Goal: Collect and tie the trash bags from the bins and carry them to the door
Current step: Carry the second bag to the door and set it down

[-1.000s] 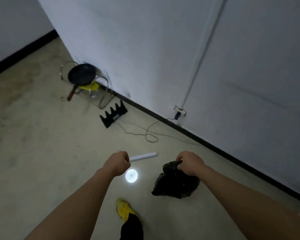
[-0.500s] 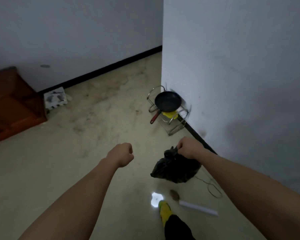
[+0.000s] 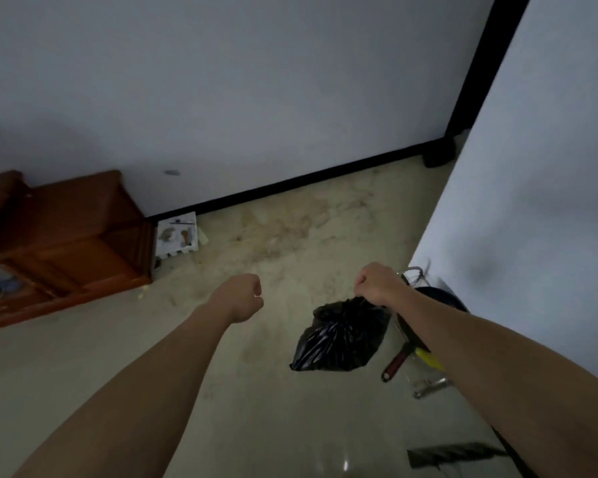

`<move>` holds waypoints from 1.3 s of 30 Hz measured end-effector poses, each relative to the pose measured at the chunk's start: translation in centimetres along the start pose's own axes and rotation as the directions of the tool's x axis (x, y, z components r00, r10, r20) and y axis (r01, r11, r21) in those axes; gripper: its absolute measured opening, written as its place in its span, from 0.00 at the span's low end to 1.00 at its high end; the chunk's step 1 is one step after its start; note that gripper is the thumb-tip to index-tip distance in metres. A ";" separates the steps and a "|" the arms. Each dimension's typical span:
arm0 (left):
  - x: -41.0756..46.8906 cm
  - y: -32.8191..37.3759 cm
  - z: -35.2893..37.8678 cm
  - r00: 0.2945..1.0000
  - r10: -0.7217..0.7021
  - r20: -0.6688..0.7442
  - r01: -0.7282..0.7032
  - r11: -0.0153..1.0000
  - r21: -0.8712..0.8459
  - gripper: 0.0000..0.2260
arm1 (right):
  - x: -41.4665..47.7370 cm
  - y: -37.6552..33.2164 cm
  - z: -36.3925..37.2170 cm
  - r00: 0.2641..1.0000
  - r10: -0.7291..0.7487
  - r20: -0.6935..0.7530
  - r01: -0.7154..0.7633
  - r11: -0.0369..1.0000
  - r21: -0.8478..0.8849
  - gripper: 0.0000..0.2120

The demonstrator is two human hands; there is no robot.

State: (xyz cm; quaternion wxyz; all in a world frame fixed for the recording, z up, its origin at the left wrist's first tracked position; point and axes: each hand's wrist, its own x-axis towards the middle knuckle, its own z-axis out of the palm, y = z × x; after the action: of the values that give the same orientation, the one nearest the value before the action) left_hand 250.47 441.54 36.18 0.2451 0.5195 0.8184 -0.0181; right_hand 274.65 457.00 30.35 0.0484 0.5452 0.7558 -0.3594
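The room is dim, with a flat grey-blue cast on the wall (image 3: 256,98) and no hard shadows. One small white glint sits low on the glossy floor (image 3: 273,391). Faint streaks of sheen show on the black bag (image 3: 339,339). Everything is a little soft. The wooden cabinet (image 3: 66,243) at the left edge is blurred, and the baseboard (image 3: 290,182) bows with wide-angle distortion.

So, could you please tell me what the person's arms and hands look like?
Both arms are bare as far as the picture shows: no sleeve on the left arm or the right arm. The left hand and right hand wear no gloves, and neither wrist carries a watch or band. Rings cannot be judged.
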 end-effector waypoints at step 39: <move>107.6 43.0 -34.6 0.890 0.371 0.265 -0.401 0.914 0.067 0.06 | 88.0 11.3 -59.7 0.812 0.534 -0.235 -0.435 0.823 0.365 0.10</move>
State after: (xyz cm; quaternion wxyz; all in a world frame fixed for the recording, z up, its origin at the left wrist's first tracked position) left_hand 237.63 561.70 31.07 0.3121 0.6792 0.6592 -0.0823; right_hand 268.10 563.70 27.87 -0.0683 0.7742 0.5245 -0.3475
